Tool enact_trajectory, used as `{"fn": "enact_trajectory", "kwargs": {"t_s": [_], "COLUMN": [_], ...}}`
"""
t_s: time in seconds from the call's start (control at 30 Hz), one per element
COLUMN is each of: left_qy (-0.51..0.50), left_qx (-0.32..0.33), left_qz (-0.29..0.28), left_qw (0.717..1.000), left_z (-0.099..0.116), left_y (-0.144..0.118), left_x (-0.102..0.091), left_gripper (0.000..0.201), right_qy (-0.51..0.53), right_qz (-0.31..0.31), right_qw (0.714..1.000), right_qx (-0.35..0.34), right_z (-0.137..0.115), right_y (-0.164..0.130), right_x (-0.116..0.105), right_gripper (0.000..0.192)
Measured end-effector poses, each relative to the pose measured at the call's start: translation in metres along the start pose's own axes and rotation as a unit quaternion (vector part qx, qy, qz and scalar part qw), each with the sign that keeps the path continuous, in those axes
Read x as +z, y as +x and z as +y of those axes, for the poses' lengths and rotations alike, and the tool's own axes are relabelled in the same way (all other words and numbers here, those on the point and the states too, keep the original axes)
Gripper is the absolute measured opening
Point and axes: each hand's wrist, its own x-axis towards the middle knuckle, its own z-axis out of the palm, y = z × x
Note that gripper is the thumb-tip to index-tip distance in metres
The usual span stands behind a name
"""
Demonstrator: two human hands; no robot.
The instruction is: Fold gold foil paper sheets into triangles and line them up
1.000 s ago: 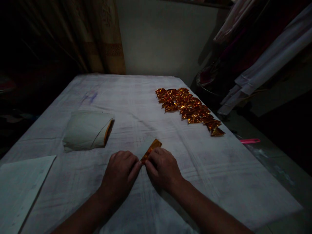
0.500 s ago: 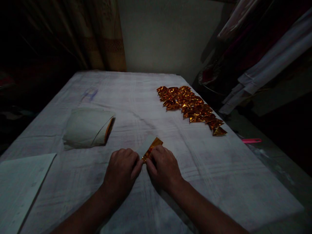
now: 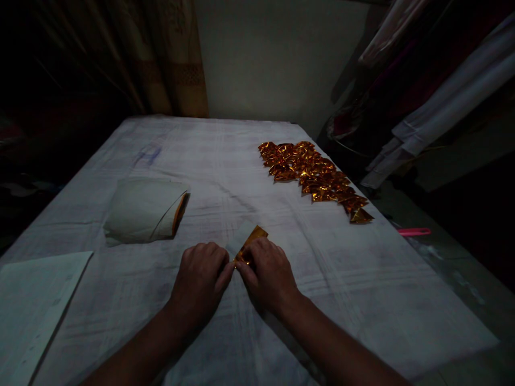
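Note:
Between my two hands is a small sheet of gold foil paper (image 3: 256,234), partly folded over so that its pale back shows on the left. My left hand (image 3: 204,271) is closed, its thumb and fingers pinching the near left end of the sheet. On the other side, my right hand (image 3: 269,268) grips the near right part with thumb and curled fingers. Both thumb tips almost meet at the near corner. My fingers hide much of the lower sheet.
Several folded gold foil pieces (image 3: 308,166) lie in rows toward the table's right edge. A pale wrapped packet (image 3: 145,210) with gold showing at its end lies left. A white sheet (image 3: 38,311) covers the near left. Past the right edge is a pink object (image 3: 414,232).
My right thumb has shifted slightly left, closer to my left thumb, over the near corner of the foil paper. The other things stay where they were.

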Motion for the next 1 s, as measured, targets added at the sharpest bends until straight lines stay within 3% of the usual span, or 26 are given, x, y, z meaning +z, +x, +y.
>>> {"fn": "enact_trajectory", "kwargs": {"t_s": [0.27,0.5,0.8,1.0], "left_qy": [-0.024,-0.058,0.027,0.03], "left_qx": [-0.002,-0.013,-0.035,-0.04], "left_qz": [-0.018,-0.031,-0.001,-0.023], "left_qw": [1.0,0.998,0.999,0.998], "left_z": [-0.003,-0.007,0.009,0.008], "left_y": [-0.001,-0.001,0.008,0.004], "left_x": [-0.004,-0.008,-0.003,-0.005], "left_gripper": [0.018,0.009,0.022,0.011], "right_qy": [0.043,0.036,0.035,0.033], "right_qz": [-0.051,-0.044,-0.033,-0.035], "right_qw": [0.998,0.998,0.999,0.998], "right_qx": [-0.016,-0.024,-0.02,-0.029], "right_z": [0.014,0.015,0.015,0.016], "right_y": [0.005,0.004,0.005,0.006], "right_x": [-0.009,-0.008,-0.004,-0.004], "right_gripper": [0.021,0.02,0.02,0.017]}}
